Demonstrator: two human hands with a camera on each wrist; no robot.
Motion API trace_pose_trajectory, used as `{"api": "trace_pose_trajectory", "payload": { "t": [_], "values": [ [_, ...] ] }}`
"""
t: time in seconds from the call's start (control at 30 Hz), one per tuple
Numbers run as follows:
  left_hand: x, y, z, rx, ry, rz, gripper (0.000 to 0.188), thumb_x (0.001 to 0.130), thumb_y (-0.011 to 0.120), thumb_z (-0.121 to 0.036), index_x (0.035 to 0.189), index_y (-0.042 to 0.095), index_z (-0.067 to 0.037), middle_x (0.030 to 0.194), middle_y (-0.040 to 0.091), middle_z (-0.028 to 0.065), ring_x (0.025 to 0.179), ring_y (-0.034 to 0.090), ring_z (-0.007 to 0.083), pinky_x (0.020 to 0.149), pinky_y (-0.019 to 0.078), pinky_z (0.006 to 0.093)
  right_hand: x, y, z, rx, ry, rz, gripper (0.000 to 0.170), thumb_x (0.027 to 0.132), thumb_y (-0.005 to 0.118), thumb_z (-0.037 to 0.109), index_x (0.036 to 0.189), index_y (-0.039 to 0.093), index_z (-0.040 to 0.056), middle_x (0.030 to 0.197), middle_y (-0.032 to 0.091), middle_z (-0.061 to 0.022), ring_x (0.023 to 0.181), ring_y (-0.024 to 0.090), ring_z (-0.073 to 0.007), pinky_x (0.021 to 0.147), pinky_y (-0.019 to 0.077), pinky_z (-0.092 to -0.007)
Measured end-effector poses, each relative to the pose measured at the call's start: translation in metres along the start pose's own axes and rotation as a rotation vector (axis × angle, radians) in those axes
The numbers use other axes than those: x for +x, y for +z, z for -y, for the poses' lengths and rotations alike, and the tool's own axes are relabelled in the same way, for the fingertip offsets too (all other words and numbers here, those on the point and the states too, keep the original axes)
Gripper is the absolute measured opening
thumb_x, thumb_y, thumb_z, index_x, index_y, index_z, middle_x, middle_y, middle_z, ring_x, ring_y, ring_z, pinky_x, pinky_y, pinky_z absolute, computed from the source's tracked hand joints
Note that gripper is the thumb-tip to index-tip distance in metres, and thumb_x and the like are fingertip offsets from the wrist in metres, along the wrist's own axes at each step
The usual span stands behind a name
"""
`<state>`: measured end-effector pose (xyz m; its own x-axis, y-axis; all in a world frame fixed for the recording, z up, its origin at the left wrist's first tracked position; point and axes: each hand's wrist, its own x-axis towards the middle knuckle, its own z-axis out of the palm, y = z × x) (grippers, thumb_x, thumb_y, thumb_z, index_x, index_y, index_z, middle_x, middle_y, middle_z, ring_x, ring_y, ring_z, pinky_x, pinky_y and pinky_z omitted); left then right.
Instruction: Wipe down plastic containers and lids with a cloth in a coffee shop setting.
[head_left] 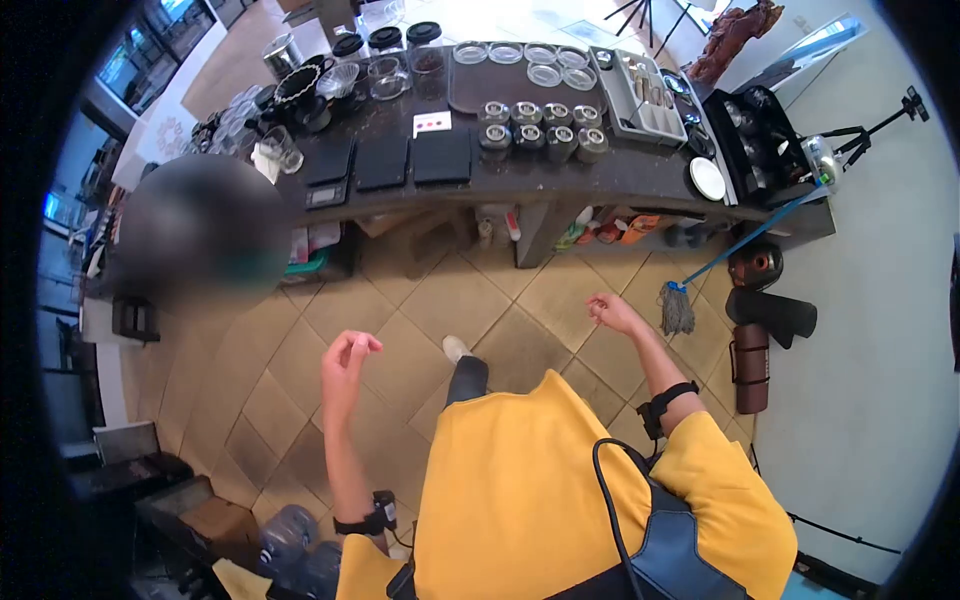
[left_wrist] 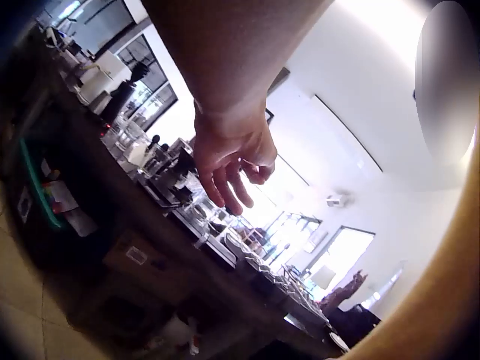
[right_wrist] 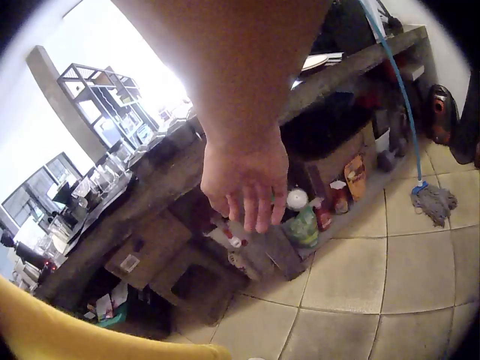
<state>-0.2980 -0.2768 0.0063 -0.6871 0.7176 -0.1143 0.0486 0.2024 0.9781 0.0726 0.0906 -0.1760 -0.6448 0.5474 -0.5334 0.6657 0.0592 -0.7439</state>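
My left hand [head_left: 349, 362] hangs over the tiled floor in front of the counter, its fingers loosely bent and nothing in them. In the left wrist view that hand [left_wrist: 234, 157] shows with fingers apart. To the right, my right hand [head_left: 613, 313] is also in the air with relaxed fingers; in the right wrist view the hand [right_wrist: 247, 184] hangs down, holding nothing. Both are short of the dark counter [head_left: 620, 180]. On its near side lie flat black scales [head_left: 382, 163], beside several small lidded glass jars [head_left: 527, 143].
A dark tray [head_left: 500, 85] holds round clear lids. Near it are a grey cutlery organizer [head_left: 645, 95], a white plate [head_left: 707, 179] and black-lidded canisters [head_left: 426, 60]. A blue-handled mop [head_left: 677, 308] leans at the right, by rolled mats [head_left: 750, 368]. Goods fill the shelf below.
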Motion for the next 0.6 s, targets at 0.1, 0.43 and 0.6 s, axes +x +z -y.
{"api": "trace_pose_trajectory", "payload": {
  "t": [0.1,0.43,0.6],
  "values": [
    [0.085,-0.002,-0.004,-0.004,0.049,0.134,0.023,0.098,0.056,-0.022,0.086,0.061,-0.003,0.086,0.065,0.0031,0.082,0.060,0.0108,0.080,0.0463,0.0265,0.040,-0.019,0.023,-0.031,-0.071,-0.066,0.025,0.092,0.052,0.013,0.112,0.062,0.0003,0.086,0.066,-0.0044,0.075,0.062,-0.0117,0.067,0.0511,-0.0276],
    [0.323,0.100,-0.089,0.401,0.204,0.554,0.022,0.094,0.062,-0.021,0.111,0.061,-0.006,0.088,0.062,0.0021,0.080,0.057,0.0097,0.077,0.0471,0.0257,0.095,-0.129,0.195,-0.133,-0.244,-0.516,0.022,0.090,0.059,0.017,0.109,0.064,0.0079,0.081,0.067,-0.0089,0.075,0.064,-0.0201,0.071,0.0511,-0.0345],
    [0.414,0.183,-0.101,0.566,0.296,0.607,0.042,0.089,0.066,-0.026,0.127,0.056,-0.012,0.097,0.062,0.0090,0.085,0.059,0.0188,0.079,0.0484,0.0320,0.163,-0.204,0.239,-0.445,-0.245,-0.575,0.029,0.090,0.060,0.016,0.118,0.061,0.0125,0.090,0.068,-0.0108,0.079,0.066,-0.0248,0.073,0.0520,-0.0370]
  ]
}}
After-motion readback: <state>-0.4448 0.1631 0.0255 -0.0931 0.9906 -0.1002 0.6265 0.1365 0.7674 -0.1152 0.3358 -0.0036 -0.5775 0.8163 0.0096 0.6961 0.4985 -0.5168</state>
